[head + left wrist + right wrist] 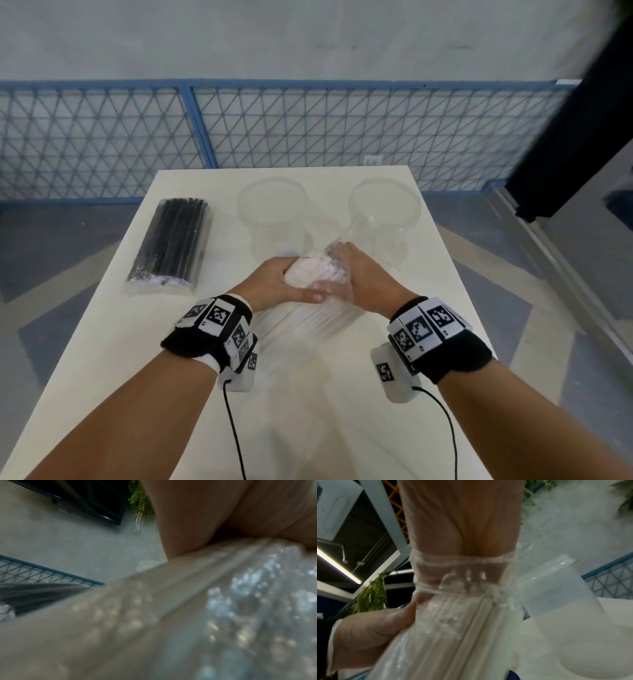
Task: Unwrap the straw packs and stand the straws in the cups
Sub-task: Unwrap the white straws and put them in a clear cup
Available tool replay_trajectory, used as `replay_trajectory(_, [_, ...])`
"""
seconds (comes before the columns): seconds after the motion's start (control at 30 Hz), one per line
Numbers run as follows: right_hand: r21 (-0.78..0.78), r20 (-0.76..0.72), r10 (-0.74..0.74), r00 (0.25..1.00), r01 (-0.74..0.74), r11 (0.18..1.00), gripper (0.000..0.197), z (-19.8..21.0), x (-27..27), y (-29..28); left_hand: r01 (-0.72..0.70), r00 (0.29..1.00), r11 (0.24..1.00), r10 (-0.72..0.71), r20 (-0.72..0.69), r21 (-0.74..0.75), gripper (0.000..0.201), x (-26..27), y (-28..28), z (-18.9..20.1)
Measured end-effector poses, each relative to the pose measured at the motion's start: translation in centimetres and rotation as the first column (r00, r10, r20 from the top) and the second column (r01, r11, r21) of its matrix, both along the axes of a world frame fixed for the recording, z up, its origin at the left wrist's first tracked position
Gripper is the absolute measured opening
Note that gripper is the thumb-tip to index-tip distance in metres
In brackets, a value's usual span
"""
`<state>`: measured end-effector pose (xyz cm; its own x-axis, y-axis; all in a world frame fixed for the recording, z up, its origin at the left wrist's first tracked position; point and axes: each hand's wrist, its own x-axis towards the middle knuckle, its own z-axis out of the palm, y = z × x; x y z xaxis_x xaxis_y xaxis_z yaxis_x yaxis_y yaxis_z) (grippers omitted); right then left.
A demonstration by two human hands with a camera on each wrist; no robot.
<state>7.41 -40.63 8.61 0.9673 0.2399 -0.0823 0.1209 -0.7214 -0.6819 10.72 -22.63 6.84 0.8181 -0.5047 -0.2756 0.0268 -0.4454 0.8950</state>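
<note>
Head view: the white straw pack (310,274) is gripped by the left hand (274,282) and right hand (359,274), near two clear cups (274,212); black straw pack (171,240) lies left.

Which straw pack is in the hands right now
The white straw pack, held over the table's middle by the left hand and right hand. The black pack lies untouched at the left.

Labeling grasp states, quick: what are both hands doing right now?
Left hand: curled round the pack of white straws, gripping it.
Right hand: gripping the same pack's clear wrapper.
</note>
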Motion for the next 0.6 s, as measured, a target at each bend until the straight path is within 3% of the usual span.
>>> replay_trajectory(0.17, [-0.121,0.033,-0.08,0.996,0.083,0.989,0.047,-0.1,-0.4,0.4,0.046,0.997,0.998,-0.048,0.063,0.037,0.062,0.2,-0.8,-0.1])
replay_trajectory(0.27, [-0.024,0.083,-0.081,0.993,0.083,0.996,0.035,-0.5,-0.6,-0.1,0.092,0.992,0.99,-0.101,0.079,0.107,0.067,0.5,-0.8,0.2])
replay_trajectory(0.4, [0.193,0.007,-0.134,0.991,0.13,0.973,0.006,-0.9,-0.6,-0.8,0.104,0.992,0.986,-0.112,0.053,0.127,0.057,0.4,-0.1,0.3])
replay_trajectory(0.5, [0.313,-0.135,-0.162,0.978,0.197,0.929,0.011,-0.9,-0.5,-0.8,0.084,0.996,0.993,-0.087,0.032,0.088,0.049,0.4,-0.3,0.3])
replay_trajectory(0.6, [0.447,-0.282,-0.215,0.935,0.326,0.833,0.026,-0.5,-0.4,-0.7,0.1,0.995,0.991,-0.102,0.012,0.092,0.065,0.9,-0.4,0.1])
